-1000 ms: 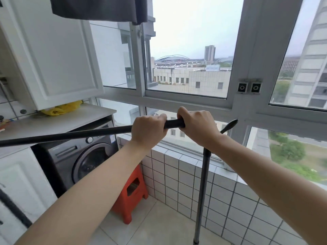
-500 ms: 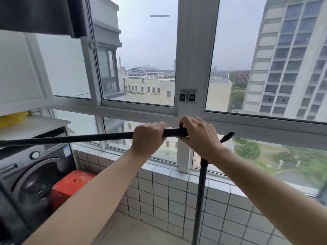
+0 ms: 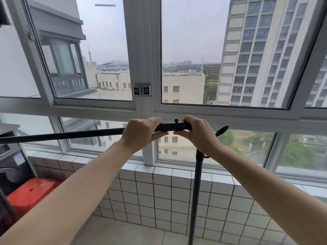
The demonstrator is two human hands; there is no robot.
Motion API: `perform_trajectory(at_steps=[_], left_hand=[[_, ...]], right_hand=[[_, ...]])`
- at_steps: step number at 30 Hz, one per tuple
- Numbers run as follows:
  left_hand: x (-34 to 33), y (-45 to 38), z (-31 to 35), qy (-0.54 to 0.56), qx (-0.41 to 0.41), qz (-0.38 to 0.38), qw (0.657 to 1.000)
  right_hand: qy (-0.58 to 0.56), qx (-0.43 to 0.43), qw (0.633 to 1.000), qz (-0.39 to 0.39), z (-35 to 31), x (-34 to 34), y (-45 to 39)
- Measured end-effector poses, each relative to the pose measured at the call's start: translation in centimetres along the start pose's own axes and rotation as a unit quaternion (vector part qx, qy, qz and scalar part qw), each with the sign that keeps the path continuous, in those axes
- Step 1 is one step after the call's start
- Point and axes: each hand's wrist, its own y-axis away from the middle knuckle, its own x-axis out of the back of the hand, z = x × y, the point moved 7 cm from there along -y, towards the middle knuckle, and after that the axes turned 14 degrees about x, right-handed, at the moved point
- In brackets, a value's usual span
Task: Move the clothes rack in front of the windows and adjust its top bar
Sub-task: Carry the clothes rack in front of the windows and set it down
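Observation:
The black clothes rack stands just before the windows [image 3: 194, 50]. Its top bar [image 3: 62, 134] runs from the left edge to the middle of the view, where a thicker sleeve with a small knob [image 3: 176, 120] sits. My left hand [image 3: 141, 132] is closed over the bar just left of the sleeve. My right hand [image 3: 198, 134] grips the sleeve's right end, above the upright pole [image 3: 195, 191]. A black tip [image 3: 222, 130] sticks out past my right hand.
A low tiled wall [image 3: 159, 195] runs under the window sill. A red plastic stool [image 3: 28, 193] stands at lower left beside a dark washing machine [image 3: 10, 163]. Beige floor tiles [image 3: 123, 232] lie below my arms.
The view has swung to the right: the white cupboard and the washing machine slid off to the left. Both hands stay on the bar, and the knob now shows between them.

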Motion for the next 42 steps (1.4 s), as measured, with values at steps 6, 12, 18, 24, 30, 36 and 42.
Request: perform_trajectory(at_steps=[6,12,18,24,30,36,42], left_hand=[[-3.4,-2.7,2.8,-0.018,-0.019,0.025,0.999],[-6.7,-5.8,5.5,-0.010,-0.035,0.053,0.998],[-9.7,-8.3,10.5,0.034,-0.057,0.058,0.996],[-12.1,-10.5,18.7,0.063,-0.072,0.068,0.993],[-13.1,-12.1,26.6,0.095,-0.077,0.067,0.990],[-12.6,-12.6,32.6,0.116,-0.077,0.055,0.989],[-10.3,-11.9,34.8,0.135,-0.091,0.043,0.986]], right_hand=[[0.011,-0.008,1.000,0.018,4.5,2.1,0.5],[0.032,-0.012,0.998,0.045,8.4,4.7,1.1],[0.066,-0.028,0.995,0.063,12.1,8.6,3.8],[0.082,-0.058,0.993,0.062,16.0,14.4,8.8],[0.107,-0.080,0.989,0.069,18.3,20.5,13.9],[0.123,-0.112,0.984,0.067,18.6,25.4,18.1],[0.140,-0.143,0.978,0.066,16.1,27.4,20.1]])
